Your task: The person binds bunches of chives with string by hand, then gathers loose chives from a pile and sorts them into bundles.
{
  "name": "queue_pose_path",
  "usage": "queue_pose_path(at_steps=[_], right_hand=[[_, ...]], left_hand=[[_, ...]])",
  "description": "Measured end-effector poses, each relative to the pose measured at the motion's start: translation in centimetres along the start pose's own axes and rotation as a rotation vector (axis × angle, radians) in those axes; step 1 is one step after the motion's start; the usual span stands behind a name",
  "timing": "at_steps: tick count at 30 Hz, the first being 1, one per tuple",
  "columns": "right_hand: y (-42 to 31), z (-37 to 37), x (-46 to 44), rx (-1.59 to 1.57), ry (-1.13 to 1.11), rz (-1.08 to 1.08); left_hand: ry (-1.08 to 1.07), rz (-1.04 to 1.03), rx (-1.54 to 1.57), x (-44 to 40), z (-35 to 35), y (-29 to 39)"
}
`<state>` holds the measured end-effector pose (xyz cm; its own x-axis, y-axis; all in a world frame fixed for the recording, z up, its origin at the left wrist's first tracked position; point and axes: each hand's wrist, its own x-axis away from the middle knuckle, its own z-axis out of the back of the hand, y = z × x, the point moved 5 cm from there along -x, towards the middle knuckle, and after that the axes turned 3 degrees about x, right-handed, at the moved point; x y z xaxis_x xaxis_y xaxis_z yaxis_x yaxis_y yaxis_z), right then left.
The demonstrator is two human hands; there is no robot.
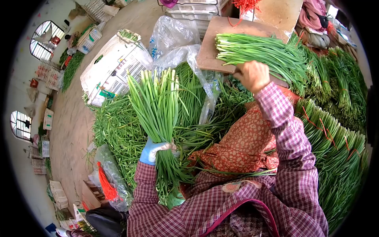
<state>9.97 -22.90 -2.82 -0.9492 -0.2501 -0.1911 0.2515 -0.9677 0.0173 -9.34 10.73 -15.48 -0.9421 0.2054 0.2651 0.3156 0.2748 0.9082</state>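
My left hand [154,151], in a blue and white glove, is closed around a bunch of garlic chives [154,106]. The pale stem ends point up and away from me, and the green leaves hang below the fist. My right hand [254,75] is bare and curled closed at the front edge of a brown board [208,53]. What its fingers hold, if anything, is hidden. Just beyond it, a pile of garlic chives [260,51] lies across the board, pale ends to the left.
Loose green leaves [118,130] heap up on my left, beside a white crate [118,67] and clear plastic bags [173,35]. Tied chive bundles [335,158] line my right. Red ties [106,181] hang low left; more red ties [245,4] lie behind the board. Patterned cloth [237,142] covers my lap.
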Motion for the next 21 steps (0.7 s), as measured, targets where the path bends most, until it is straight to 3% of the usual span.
queue_pose_path(at_steps=[1,5,8,11,13,15,18,21], right_hand=[[-1.7,0.3,1.1,-0.071,-0.019,0.042],[-8.4,1.8,2.4,-0.744,0.335,0.327],[-11.4,2.2,2.0,-0.902,0.326,0.336],[-10.8,1.7,0.6,-0.836,0.307,0.299],[-8.7,2.9,0.3,-0.734,0.480,0.268],[-6.4,2.1,-0.3,-0.670,0.370,0.128],[-5.3,2.2,0.5,-0.508,0.453,0.100],[-7.2,1.2,1.2,-0.737,0.281,0.204]], left_hand=[[0.000,0.001,-0.002,-0.1,0.0,-0.1],[-0.006,0.007,0.021,-0.1,-1.7,0.6],[-0.024,-0.001,-0.018,-0.3,-2.1,1.0],[-0.080,-0.022,-0.054,-0.5,-1.7,0.8],[-0.102,-0.031,-0.041,-0.1,-1.4,0.7],[-0.084,-0.005,-0.080,0.1,-1.1,0.5],[-0.110,-0.019,-0.066,-0.5,-0.9,0.2],[-0.076,-0.020,0.001,-0.4,-1.8,0.6]])
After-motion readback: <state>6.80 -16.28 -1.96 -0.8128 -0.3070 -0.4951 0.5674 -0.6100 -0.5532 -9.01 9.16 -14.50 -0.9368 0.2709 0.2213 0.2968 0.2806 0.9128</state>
